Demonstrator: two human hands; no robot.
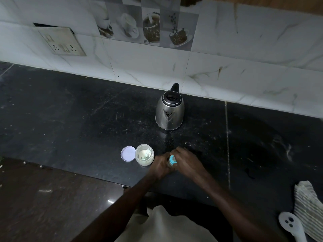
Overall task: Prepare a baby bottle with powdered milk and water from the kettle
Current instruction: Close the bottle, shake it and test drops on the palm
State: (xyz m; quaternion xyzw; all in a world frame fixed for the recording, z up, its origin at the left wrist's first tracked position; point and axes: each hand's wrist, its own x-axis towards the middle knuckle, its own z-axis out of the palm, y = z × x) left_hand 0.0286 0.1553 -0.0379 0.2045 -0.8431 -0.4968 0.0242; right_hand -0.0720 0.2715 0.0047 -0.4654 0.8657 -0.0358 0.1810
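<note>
The baby bottle (172,161) stands near the front edge of the black stone counter (70,119), mostly hidden between two hands; only its blue collar and a bit of clear body show, and no lettering can be read on it. The left hand (161,165) is wrapped round the bottle's body, fingers curled tight. The right hand (187,160) is cupped over the top, fingertips closed on the blue ring. Just left, touching the left hand, sits an open translucent jar (144,155) of pale powder with a clear scoop inside. Its round white lid (128,153) lies flat beside it. Further back, a rounded brushed-steel kettle (169,113) with a black lid stands near the marbled wall tiles (244,49).
</note>
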